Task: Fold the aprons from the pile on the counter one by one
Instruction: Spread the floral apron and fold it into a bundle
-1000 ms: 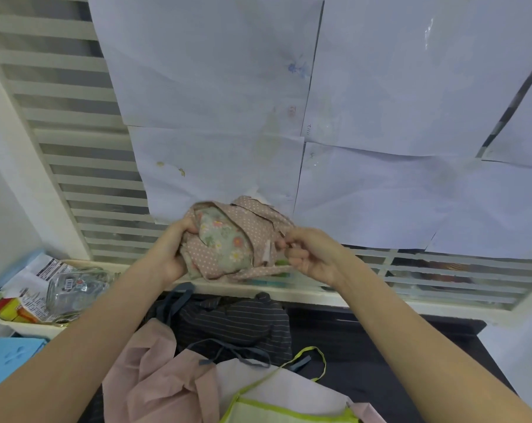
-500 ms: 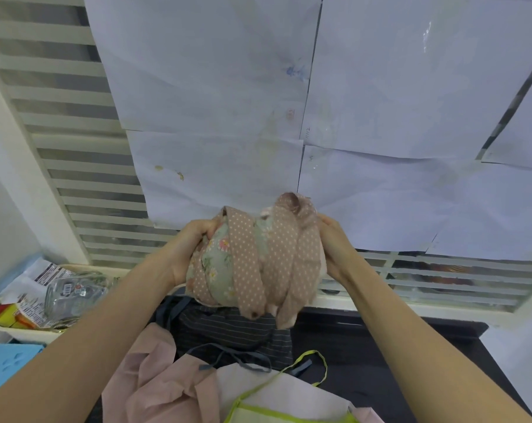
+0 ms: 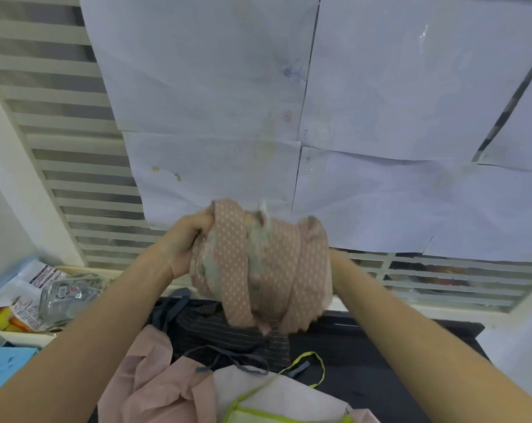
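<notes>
Left hand (image 3: 185, 242): fingers curled into the left side of the pink dotted apron (image 3: 258, 264), gripping it. Right hand hidden behind the bundle; only the forearm shows, so its fingers cannot be read. Apron is bunched, wrapped in its own straps, held in the air above the far edge of the bench (image 3: 380, 346). Pile of aprons (image 3: 215, 337) lies below at the near-left. Risk: loose strap ends dangle and could snag or unwind, spoiling the fold.

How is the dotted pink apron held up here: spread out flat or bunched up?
Bunched up. The dotted apron is a rounded wad with its straps wrapped round it, held above the counter; the left hand grips one side.
</notes>
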`<state>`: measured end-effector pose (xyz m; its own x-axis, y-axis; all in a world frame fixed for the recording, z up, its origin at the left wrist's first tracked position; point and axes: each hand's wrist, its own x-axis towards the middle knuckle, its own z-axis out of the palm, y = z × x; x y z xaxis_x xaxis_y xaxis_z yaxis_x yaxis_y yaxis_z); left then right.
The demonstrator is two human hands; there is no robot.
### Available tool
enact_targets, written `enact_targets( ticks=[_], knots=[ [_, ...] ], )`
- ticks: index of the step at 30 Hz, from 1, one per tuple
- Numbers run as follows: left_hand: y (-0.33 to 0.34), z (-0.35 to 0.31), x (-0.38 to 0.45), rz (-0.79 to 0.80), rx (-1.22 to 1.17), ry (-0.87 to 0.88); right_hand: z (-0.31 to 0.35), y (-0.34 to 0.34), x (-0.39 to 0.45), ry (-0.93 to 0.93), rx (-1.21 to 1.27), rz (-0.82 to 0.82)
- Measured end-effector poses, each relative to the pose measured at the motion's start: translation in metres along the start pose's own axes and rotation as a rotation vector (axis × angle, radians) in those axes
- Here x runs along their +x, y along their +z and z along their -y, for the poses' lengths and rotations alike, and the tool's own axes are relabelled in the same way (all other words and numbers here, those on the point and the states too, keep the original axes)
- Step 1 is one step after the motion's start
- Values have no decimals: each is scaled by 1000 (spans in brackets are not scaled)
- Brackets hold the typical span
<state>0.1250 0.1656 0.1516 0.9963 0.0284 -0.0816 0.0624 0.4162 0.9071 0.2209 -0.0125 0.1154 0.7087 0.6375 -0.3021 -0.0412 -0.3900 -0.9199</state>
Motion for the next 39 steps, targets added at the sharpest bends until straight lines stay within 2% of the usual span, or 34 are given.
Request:
enact_targets(
  ticks=[4, 8, 11, 13, 15, 17, 19, 21, 23, 25, 29, 33, 34, 35, 37, 39],
  knots=[
    [4, -4, 11, -166, -99, 76, -35, 37, 5, 162, -31, 170],
    [5, 2, 15, -259, -166, 94, -28, 32, 9, 41, 203, 173],
    [0, 2, 16, -294, -289, 160, -40, 20, 9, 186, 161, 185],
    [-3, 2, 16, -309, -335, 177, -48, 14, 9, 245, 311, 93],
    [-5, 4, 17, -316, -363, 202, -47, 13, 9, 155, 589, -29],
    [-7, 6, 16, -355, -404, 220, -38, 12, 9, -32, 867, -119],
    [-8, 8, 16, -403, -446, 238, -22, 12, 9, -210, 1104, -101],
    [-7, 9, 14, -434, -504, 259, -6, 11, 6, -305, 1215, -48],
    [-3, 7, 12, -457, -544, 283, 0, 13, 2, -295, 1184, 27],
    [-2, 5, 11, -469, -567, 311, -2, 18, -2, -216, 1044, 71],
    [-8, 8, 9, -486, -542, 317, -5, 22, -1, -135, 839, 45],
    [-8, 14, 9, -482, -488, 302, 11, 34, -5, -117, 576, 247],
    [-6, 16, 10, -470, -475, 312, 16, 39, -3, -107, 554, 252],
    [-6, 19, 10, -437, -453, 319, 20, 44, -2, -106, 581, 217],
    [-10, 26, 5, -262, -361, 294, 27, 43, -1, -156, 616, 34],
    [-21, 26, -5, -98, -201, 151, 32, 29, -6, -218, 536, -153]
  ],
)
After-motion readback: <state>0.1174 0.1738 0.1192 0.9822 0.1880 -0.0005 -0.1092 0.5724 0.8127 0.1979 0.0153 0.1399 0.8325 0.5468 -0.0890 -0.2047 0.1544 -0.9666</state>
